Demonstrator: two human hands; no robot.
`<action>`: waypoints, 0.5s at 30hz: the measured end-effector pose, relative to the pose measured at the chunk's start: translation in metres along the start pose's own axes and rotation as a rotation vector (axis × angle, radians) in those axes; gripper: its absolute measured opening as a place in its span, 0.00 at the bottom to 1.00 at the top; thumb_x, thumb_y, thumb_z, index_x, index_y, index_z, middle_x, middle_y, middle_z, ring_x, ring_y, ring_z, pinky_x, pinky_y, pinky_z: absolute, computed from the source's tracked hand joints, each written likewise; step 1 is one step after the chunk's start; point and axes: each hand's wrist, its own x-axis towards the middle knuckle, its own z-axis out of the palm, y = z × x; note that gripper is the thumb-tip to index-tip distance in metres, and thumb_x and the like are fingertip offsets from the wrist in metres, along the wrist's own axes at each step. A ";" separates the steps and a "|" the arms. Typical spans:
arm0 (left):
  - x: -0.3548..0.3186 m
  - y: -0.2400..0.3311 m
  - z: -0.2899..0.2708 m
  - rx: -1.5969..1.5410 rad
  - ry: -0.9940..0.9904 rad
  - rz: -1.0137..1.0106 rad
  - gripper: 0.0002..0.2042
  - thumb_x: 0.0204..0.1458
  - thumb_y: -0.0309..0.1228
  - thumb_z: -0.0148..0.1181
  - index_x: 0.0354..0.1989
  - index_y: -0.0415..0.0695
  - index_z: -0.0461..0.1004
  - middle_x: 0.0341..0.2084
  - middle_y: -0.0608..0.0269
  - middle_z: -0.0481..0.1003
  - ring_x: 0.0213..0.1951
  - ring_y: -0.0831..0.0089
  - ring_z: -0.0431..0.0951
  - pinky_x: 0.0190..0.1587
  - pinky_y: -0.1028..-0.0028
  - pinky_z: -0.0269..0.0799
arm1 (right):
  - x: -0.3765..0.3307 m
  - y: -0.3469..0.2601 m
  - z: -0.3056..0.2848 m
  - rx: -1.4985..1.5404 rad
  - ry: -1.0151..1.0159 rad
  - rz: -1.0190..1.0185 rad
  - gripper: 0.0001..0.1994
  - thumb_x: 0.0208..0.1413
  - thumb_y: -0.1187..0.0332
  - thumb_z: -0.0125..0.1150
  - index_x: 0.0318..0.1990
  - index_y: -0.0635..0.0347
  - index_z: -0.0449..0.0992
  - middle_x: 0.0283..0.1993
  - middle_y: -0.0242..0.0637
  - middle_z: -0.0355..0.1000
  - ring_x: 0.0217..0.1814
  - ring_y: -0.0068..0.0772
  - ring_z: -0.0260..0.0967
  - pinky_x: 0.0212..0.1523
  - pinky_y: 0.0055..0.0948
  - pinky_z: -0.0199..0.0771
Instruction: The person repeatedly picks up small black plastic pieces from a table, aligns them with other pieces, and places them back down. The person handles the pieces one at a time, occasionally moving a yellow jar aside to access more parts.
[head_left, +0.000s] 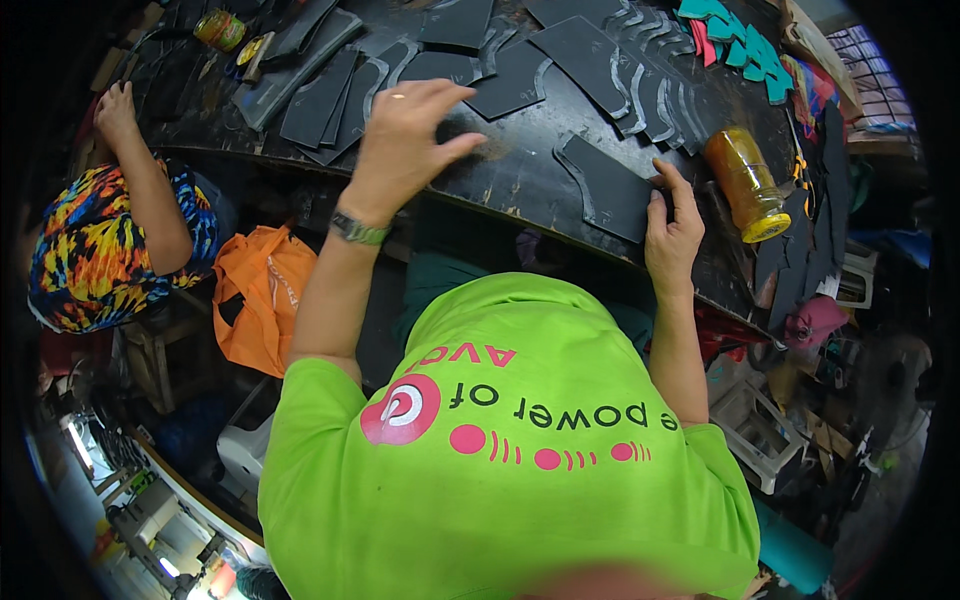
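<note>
My right hand grips the right edge of a black cut sheet piece with a curved notch, which lies flat near the front edge of the dark worktable. My left hand, with a ring and a wristwatch, hangs over the table to the left of that piece. Its fingers are bent and apart and nothing shows in them. Several more black cut pieces lie just beyond it, some in overlapping rows.
An amber jar with a yellow lid lies to the right of my right hand. Teal pieces sit at the far right. Another person in a colourful shirt rests a hand on the table's left end. An orange bag hangs below.
</note>
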 end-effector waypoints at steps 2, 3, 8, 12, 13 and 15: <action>0.013 0.006 0.017 0.017 -0.039 0.046 0.21 0.51 0.39 0.75 0.51 0.45 0.82 0.47 0.58 0.81 0.51 0.58 0.80 0.55 0.63 0.73 | -0.001 0.000 -0.001 0.005 -0.006 0.018 0.21 0.59 0.84 0.55 0.60 0.60 0.78 0.47 0.43 0.78 0.50 0.36 0.77 0.55 0.30 0.74; 0.019 0.007 0.026 0.007 -0.046 0.048 0.19 0.52 0.38 0.73 0.51 0.45 0.81 0.46 0.58 0.81 0.50 0.58 0.79 0.54 0.62 0.73 | -0.002 -0.001 -0.003 0.011 -0.003 0.033 0.21 0.59 0.84 0.55 0.60 0.60 0.78 0.47 0.43 0.78 0.49 0.36 0.77 0.54 0.30 0.74; 0.029 0.004 0.044 0.067 -0.072 0.095 0.11 0.56 0.34 0.68 0.45 0.45 0.82 0.39 0.62 0.80 0.44 0.61 0.80 0.49 0.64 0.75 | -0.005 0.000 -0.004 0.054 0.016 0.052 0.22 0.59 0.84 0.56 0.60 0.59 0.78 0.46 0.42 0.78 0.48 0.35 0.77 0.53 0.30 0.75; 0.030 0.003 0.048 0.069 -0.042 0.205 0.08 0.56 0.29 0.66 0.43 0.43 0.82 0.37 0.62 0.80 0.42 0.61 0.81 0.49 0.64 0.75 | -0.004 0.000 -0.003 0.044 0.017 0.065 0.24 0.60 0.84 0.57 0.64 0.57 0.76 0.46 0.35 0.78 0.50 0.24 0.74 0.56 0.25 0.72; 0.030 0.003 0.047 0.060 -0.021 0.210 0.08 0.56 0.29 0.66 0.43 0.43 0.81 0.37 0.62 0.80 0.42 0.62 0.81 0.49 0.65 0.74 | -0.004 0.000 -0.003 0.055 0.024 0.067 0.24 0.60 0.84 0.57 0.64 0.57 0.76 0.46 0.38 0.78 0.49 0.27 0.75 0.56 0.27 0.73; 0.031 0.004 0.044 0.041 0.019 0.219 0.07 0.55 0.28 0.66 0.42 0.43 0.81 0.36 0.62 0.80 0.41 0.63 0.81 0.48 0.65 0.74 | -0.004 -0.002 -0.003 0.082 0.039 0.070 0.24 0.58 0.84 0.56 0.63 0.58 0.76 0.46 0.42 0.78 0.48 0.33 0.77 0.55 0.30 0.75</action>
